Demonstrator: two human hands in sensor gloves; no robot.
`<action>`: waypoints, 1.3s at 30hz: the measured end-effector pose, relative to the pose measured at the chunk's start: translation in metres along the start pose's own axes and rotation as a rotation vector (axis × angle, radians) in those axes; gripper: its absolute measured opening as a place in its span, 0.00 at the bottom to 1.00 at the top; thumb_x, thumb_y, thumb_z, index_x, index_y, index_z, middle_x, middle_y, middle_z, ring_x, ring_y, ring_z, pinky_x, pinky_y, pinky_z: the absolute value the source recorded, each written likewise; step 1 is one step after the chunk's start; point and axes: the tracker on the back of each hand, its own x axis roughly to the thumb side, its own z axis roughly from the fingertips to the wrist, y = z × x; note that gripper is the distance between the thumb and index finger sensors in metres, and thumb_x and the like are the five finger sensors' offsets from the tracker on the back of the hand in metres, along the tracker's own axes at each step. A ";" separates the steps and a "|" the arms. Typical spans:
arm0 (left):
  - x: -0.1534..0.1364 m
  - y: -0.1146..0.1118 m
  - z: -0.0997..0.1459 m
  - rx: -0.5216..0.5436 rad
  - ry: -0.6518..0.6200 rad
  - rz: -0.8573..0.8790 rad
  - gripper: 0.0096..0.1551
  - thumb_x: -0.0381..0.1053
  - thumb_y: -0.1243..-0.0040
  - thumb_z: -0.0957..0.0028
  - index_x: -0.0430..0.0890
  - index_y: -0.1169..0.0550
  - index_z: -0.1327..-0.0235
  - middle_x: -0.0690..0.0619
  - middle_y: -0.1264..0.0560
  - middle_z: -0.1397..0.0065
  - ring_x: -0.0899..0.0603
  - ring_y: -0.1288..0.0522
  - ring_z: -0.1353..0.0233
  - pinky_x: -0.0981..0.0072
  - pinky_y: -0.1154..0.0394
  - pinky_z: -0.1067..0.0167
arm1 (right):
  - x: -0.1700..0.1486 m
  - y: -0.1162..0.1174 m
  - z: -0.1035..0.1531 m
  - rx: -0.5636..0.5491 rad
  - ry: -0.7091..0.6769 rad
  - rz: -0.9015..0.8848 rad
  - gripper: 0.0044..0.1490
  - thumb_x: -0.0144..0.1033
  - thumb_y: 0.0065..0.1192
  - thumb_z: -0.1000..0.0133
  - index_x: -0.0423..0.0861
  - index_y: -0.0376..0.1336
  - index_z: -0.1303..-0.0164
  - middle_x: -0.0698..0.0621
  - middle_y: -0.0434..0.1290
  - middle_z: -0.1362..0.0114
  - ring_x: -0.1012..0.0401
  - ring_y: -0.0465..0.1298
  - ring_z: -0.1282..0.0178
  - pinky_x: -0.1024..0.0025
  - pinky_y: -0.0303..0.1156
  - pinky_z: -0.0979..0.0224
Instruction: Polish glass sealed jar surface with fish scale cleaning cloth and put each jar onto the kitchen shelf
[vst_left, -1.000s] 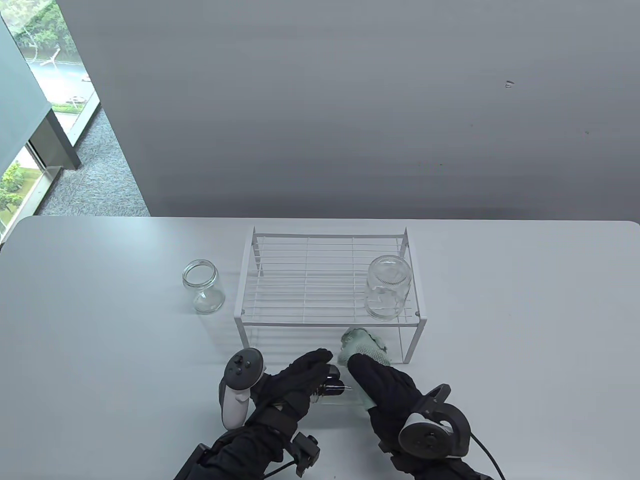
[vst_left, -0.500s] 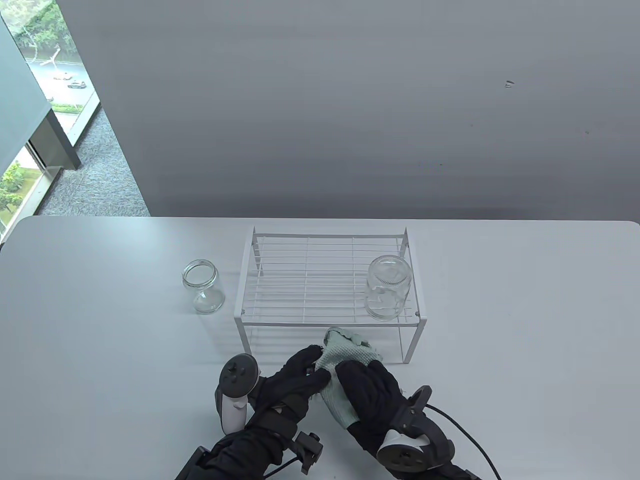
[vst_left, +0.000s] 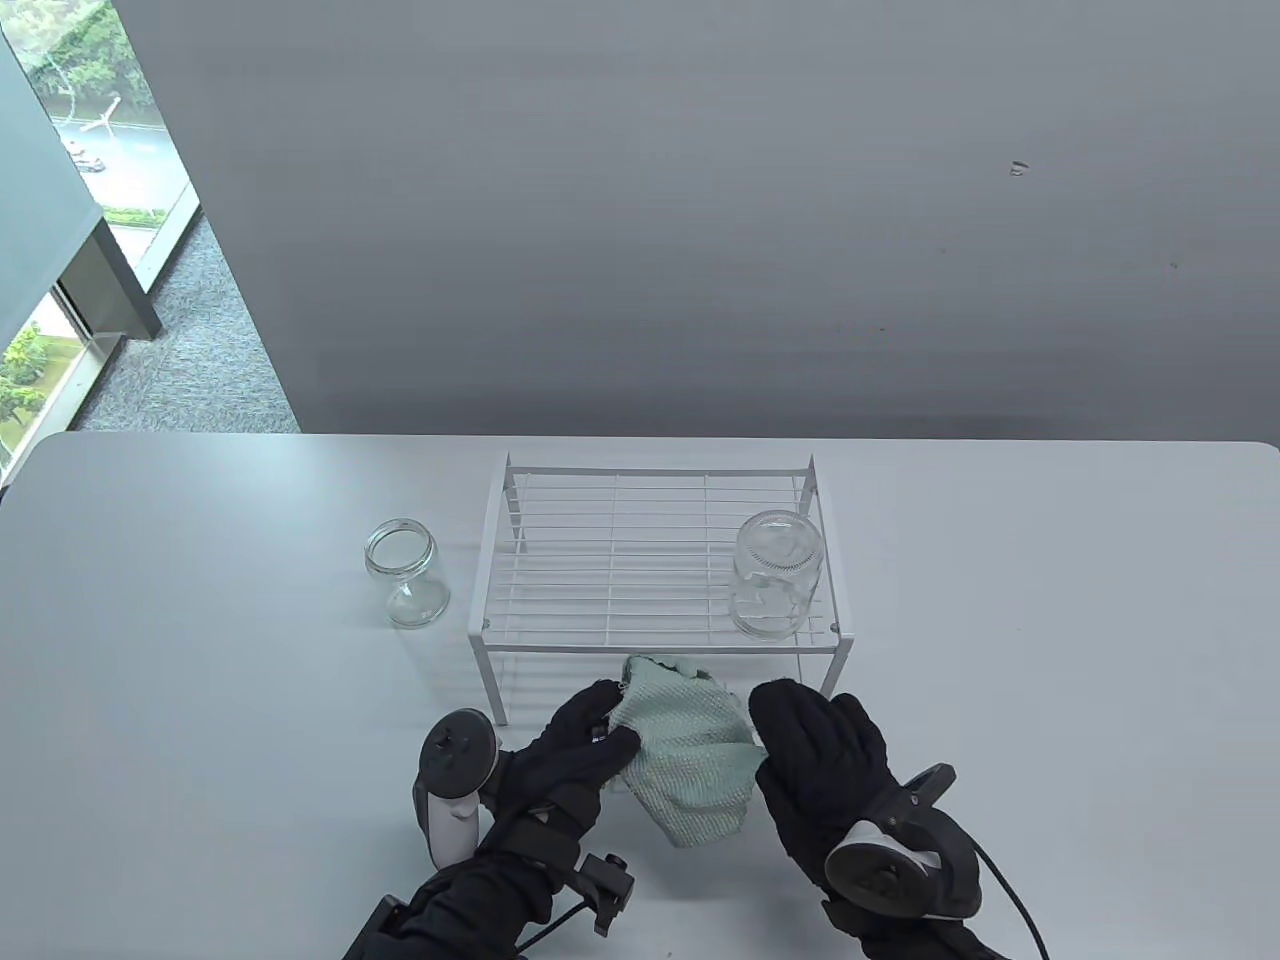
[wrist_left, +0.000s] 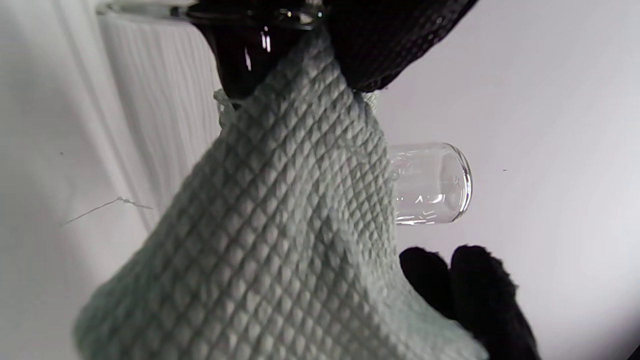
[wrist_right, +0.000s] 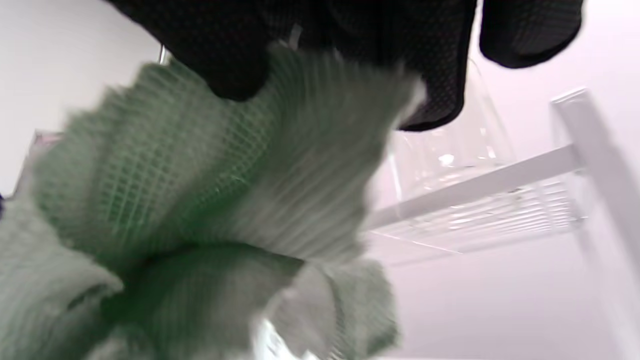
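Note:
My left hand (vst_left: 600, 715) grips a glass jar (wrist_left: 250, 45) in front of the white wire shelf (vst_left: 560, 645). A pale green fish scale cloth (vst_left: 690, 765) is draped over this jar and hides it in the table view. My right hand (vst_left: 780, 715) holds the cloth's right side, and the cloth (wrist_right: 150, 190) bunches under its fingers. A second clear jar (vst_left: 775, 585) stands upright on the shelf top at the right. A third jar (vst_left: 405, 575) stands on the table left of the shelf.
The white table (vst_left: 1000, 650) reaches to a grey wall behind. The shelf's front legs stand just beyond my fingertips. In the left wrist view a clear jar (wrist_left: 430, 185) shows past the cloth; which one it is, I cannot tell.
My right hand swept the cloth left over the held jar, then swung back to the right. The cloth now lies spread across the jar. My left hand shifted slightly left and away.

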 end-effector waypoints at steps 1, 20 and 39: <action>0.001 -0.003 0.000 -0.016 -0.008 -0.016 0.37 0.48 0.32 0.51 0.39 0.33 0.31 0.44 0.21 0.41 0.50 0.13 0.49 0.45 0.48 0.28 | 0.002 0.003 0.000 -0.004 -0.008 -0.039 0.43 0.42 0.58 0.44 0.32 0.53 0.24 0.28 0.62 0.28 0.34 0.70 0.33 0.32 0.59 0.35; 0.005 -0.024 0.005 -0.157 -0.068 0.010 0.34 0.47 0.52 0.44 0.37 0.41 0.25 0.43 0.21 0.39 0.48 0.13 0.47 0.50 0.51 0.26 | -0.006 0.053 0.001 0.311 0.016 -0.151 0.57 0.60 0.61 0.47 0.32 0.51 0.21 0.28 0.60 0.25 0.31 0.68 0.30 0.30 0.59 0.35; 0.012 -0.027 0.010 -0.145 -0.185 -0.075 0.34 0.47 0.48 0.46 0.36 0.38 0.27 0.42 0.17 0.44 0.47 0.11 0.52 0.51 0.48 0.26 | -0.024 0.067 0.009 0.260 0.235 -0.592 0.53 0.60 0.61 0.45 0.33 0.54 0.22 0.28 0.63 0.27 0.33 0.70 0.33 0.31 0.61 0.36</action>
